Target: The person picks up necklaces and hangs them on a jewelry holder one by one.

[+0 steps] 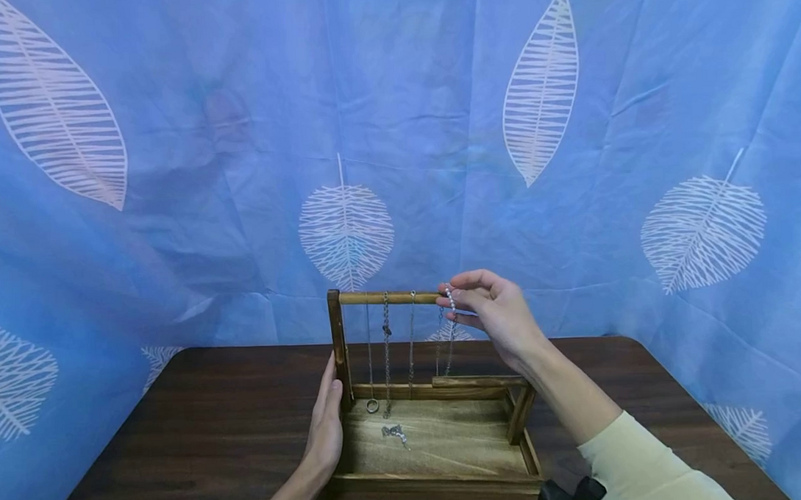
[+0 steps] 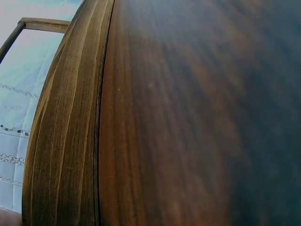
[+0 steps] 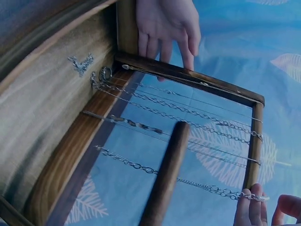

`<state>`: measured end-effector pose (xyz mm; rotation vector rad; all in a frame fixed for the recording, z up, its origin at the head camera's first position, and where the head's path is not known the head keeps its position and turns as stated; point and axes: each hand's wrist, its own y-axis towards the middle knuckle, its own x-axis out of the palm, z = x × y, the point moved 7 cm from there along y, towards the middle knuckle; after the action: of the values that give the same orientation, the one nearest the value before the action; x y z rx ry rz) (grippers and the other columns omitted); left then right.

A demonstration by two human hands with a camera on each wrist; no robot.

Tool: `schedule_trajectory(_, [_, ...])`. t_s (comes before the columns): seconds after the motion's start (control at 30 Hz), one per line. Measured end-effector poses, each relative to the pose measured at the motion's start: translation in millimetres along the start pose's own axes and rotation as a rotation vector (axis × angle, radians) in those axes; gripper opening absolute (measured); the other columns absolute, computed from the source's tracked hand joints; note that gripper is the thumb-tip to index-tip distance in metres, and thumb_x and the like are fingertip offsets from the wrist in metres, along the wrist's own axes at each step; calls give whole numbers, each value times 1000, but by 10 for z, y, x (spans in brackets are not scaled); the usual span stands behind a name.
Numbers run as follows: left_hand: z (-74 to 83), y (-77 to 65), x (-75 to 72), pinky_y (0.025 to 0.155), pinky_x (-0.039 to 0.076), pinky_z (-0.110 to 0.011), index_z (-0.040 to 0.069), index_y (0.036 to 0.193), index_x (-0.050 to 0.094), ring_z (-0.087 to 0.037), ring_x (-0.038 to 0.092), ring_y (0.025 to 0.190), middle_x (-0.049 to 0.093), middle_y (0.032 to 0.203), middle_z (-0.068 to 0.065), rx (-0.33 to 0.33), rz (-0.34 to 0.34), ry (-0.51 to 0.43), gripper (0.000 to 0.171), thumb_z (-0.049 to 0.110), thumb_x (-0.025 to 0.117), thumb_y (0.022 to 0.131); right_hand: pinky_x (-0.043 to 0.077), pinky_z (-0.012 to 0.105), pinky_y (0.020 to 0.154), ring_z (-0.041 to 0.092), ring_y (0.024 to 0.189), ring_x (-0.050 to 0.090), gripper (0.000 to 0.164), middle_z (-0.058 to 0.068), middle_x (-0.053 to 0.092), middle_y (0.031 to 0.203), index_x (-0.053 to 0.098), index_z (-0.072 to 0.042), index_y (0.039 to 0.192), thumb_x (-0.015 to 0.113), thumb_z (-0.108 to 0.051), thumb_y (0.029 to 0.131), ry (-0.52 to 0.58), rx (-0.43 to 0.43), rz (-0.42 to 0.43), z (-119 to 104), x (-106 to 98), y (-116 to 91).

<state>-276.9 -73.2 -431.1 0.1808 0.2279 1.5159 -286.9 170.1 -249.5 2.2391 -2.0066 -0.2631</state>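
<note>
A wooden jewelry stand point(image 1: 338, 348) stands on the table, with several silver chains hanging from its top bar point(image 1: 359, 298). My right hand point(image 1: 505, 320) is at the right end of that bar. Its curled fingers hold a silver chain point(image 1: 451, 300) with pale beads, which drapes down beside the bar end. In the right wrist view the fingertips point(image 3: 256, 200) lie against the bar under this chain. My left hand point(image 1: 324, 433) rests with straight fingers along the stand's left post, thumb toward me. Only a sliver of it shows in the left wrist view.
In the stand's tray point(image 1: 460, 432) lies a small heap of silver jewelry point(image 1: 395, 433). A ring point(image 1: 372, 406) hangs low at the left. A shorter wooden bar point(image 1: 478, 381) juts across the right side. Dark tabletop point(image 1: 215, 433) surrounds the stand; a blue leaf-print curtain point(image 1: 423, 131) hangs behind.
</note>
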Motion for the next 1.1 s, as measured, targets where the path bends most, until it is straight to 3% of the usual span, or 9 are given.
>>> schedule_trajectory(0.27, [14,11,17,115,0,-67,16,164,8,-38,0,152,4,168,-11,0,-3,-17,56,34,23,113,50,43,100,25,113,66,22,16,70,120,62,5,117,62,-11,101,-91,-15,39,168,-16,-102])
schedule_trajectory(0.43, [25,6,23,114,0,-69,16,164,7,-40,-1,151,2,168,-13,-4,-6,-5,57,35,23,113,47,49,102,27,117,62,20,13,69,121,64,3,115,63,-12,101,-121,-7,36,292,5,-151])
schedule_trajectory(0.67, [18,-20,7,113,0,-70,13,163,7,-43,-1,150,2,167,-16,-6,5,-3,57,32,25,113,53,38,94,24,111,63,18,9,71,115,66,0,113,64,-11,100,-167,5,75,407,-4,-193])
schedule_trajectory(0.87, [-2,-41,-15,112,0,-71,14,164,6,-44,-2,150,0,167,-16,-46,6,-7,59,35,25,113,53,36,92,21,108,65,13,11,66,120,68,-3,110,65,-8,98,-242,-74,110,419,23,-295])
schedule_trajectory(1.0, [-15,-20,2,113,0,-70,14,164,3,-43,-5,150,-2,168,-14,-79,-19,-19,60,37,23,113,56,30,79,23,96,67,12,9,67,112,68,-8,108,70,-9,96,-267,-126,138,427,111,-437])
schedule_trajectory(1.1, [-18,11,21,113,0,-70,13,163,2,-43,-6,150,-4,168,-14,-90,-33,-27,62,41,23,112,56,28,66,24,81,66,16,7,69,98,70,-10,107,74,-13,93,-297,-140,71,491,318,-544])
